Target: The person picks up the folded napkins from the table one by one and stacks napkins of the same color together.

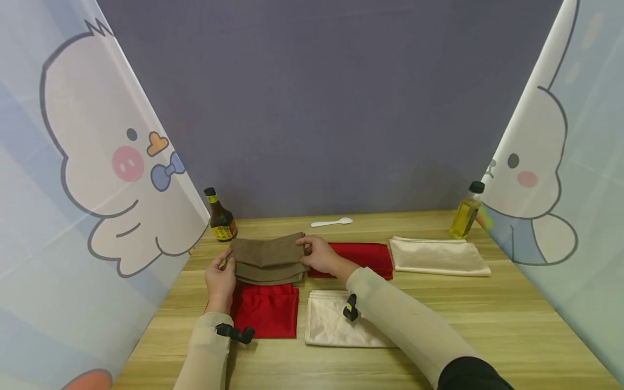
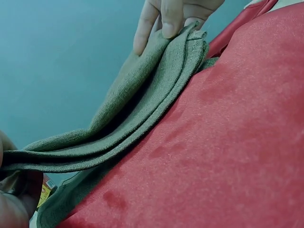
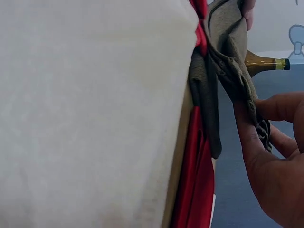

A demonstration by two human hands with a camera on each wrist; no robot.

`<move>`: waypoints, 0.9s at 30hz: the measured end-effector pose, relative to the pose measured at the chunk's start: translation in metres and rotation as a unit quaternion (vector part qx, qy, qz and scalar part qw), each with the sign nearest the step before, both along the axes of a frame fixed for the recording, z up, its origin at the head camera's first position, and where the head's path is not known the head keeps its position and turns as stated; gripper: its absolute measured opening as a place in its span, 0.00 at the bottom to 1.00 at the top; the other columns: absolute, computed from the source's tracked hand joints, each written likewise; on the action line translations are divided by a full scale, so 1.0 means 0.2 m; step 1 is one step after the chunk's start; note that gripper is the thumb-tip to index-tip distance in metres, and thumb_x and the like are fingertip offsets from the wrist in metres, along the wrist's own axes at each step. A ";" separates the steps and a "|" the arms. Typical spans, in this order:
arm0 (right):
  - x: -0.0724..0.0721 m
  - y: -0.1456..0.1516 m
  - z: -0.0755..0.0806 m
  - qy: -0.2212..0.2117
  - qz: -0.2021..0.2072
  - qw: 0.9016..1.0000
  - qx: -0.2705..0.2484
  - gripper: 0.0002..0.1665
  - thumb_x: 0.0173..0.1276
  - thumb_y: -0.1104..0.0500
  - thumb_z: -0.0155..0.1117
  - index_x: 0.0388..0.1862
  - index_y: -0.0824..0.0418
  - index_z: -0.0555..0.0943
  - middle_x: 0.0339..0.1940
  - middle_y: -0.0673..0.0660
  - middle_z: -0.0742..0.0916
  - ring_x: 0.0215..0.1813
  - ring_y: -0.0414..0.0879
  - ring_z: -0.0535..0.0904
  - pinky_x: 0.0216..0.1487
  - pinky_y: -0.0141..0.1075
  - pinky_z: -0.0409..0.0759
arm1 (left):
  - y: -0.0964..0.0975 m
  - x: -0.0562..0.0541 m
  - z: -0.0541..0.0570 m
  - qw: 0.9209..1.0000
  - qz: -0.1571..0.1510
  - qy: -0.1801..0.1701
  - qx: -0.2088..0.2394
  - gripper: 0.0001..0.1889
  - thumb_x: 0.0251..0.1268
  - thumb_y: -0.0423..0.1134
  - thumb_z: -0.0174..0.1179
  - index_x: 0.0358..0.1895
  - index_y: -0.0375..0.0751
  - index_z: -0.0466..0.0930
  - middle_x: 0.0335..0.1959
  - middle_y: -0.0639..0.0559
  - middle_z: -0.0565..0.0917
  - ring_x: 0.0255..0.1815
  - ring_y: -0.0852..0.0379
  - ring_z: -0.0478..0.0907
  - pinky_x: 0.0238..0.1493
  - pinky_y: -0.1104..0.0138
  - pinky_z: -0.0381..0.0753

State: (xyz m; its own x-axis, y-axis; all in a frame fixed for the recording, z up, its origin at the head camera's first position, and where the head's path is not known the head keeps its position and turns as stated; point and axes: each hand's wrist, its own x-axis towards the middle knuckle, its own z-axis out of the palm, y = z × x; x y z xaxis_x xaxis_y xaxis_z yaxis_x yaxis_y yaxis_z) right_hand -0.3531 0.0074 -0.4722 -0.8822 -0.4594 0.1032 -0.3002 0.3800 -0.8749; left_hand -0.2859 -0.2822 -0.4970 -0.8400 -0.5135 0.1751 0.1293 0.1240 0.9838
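in the head view, the left hand (image 1: 220,281) and the right hand (image 1: 323,255) each pinch one end of a folded brown cloth (image 1: 265,253), fingers closed on its edges; the cloth bridges the gap between them, above a lower brown layer (image 1: 269,275); a near red cloth (image 1: 272,319) lies on the near side, between the two sets of fingers; a far red cloth (image 1: 363,257) lies to the right of the right fingers; a dark bottle (image 1: 223,222) stands just beyond the left fingers;

in the left wrist view, the brown cloth sags between the fingers, its stacked layers parted along one edge; the left fingers are partly cut off;

in the right wrist view, the right thumb and fingers nip a bunched edge; whether the lower layer belongs to the same cloth, i cannot tell;

the step in hand looks like arranging the brown cloth; the next move seems to call for level pinches and edges kept together.
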 end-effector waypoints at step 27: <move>0.02 -0.07 -0.05 0.020 -0.006 0.997 0.080 0.33 0.70 0.67 0.71 0.73 0.64 0.76 0.73 0.64 0.75 0.62 0.56 0.78 0.47 0.40 0.79 | -0.06 0.00 -0.02 0.997 -0.045 -0.053 -0.033 0.27 0.77 0.36 0.61 0.75 0.33 0.70 0.75 0.35 0.68 0.72 0.43 0.67 0.47 0.80 0.70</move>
State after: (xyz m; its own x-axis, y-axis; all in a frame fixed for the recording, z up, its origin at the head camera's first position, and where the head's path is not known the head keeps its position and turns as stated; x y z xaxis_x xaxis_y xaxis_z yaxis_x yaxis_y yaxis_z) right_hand -0.3494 -0.0065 -0.4819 -0.8846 -0.4618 0.0653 -0.3287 0.5180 -0.7897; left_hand -0.2869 -0.2948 -0.5014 -0.8976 -0.4258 0.1144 0.0391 0.1815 0.9826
